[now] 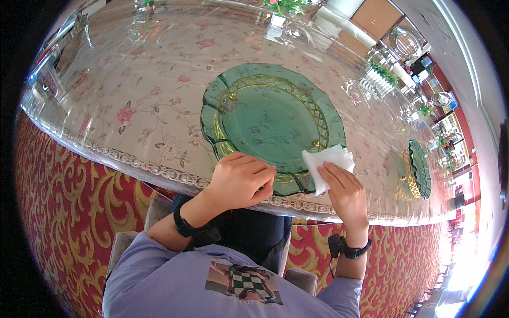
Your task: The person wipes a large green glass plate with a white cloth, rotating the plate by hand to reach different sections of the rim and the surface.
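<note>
A large green glass plate with a scalloped rim (274,115) rests on a gold lattice stand (296,91), seen through the glass, at the table's near edge. My left hand (243,181) is curled at the plate's near rim, its fingers bent in; whether it grips the rim is hidden. My right hand (344,189) presses a folded white cloth or tissue (328,163) on the plate's near right rim, fingers on top of it. Black bands circle both wrists.
Clear plastic covers the floral tablecloth (159,115). To the right stands another green glass dish (420,169) on a gold stand (411,175). A potted flower (278,18) and a white-fenced planter (377,81) are at the far side. Grey chair parts (301,281) flank my lap.
</note>
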Demonstrator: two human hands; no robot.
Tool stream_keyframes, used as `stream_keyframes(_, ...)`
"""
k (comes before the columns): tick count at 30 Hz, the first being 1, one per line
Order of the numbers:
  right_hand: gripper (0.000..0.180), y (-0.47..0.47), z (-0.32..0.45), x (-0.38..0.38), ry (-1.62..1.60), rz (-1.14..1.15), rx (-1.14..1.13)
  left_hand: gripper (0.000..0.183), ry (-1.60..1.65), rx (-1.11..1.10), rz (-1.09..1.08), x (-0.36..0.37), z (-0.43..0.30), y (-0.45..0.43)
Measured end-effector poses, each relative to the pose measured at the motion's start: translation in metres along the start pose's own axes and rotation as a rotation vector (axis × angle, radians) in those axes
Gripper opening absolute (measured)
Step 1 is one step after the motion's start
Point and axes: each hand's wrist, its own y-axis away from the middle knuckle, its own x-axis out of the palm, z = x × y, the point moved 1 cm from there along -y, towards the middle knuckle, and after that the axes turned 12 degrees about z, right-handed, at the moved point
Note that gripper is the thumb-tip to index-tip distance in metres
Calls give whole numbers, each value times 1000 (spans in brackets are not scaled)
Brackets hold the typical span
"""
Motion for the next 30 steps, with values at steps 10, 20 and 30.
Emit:
stream_keyframes(10, 46, -19, -26, 20, 40, -19, -136, 12, -9, -1, -27, 4, 1, 0)
stream_keyframes(20, 33, -15, -36, 41, 84, -155, -208, 10, -2, 7, -42, 0, 0, -1)
stream_keyframes(30, 34, -9, -16, 54, 101, -240, -65, 13, -25, 3, -51, 3, 1, -1)
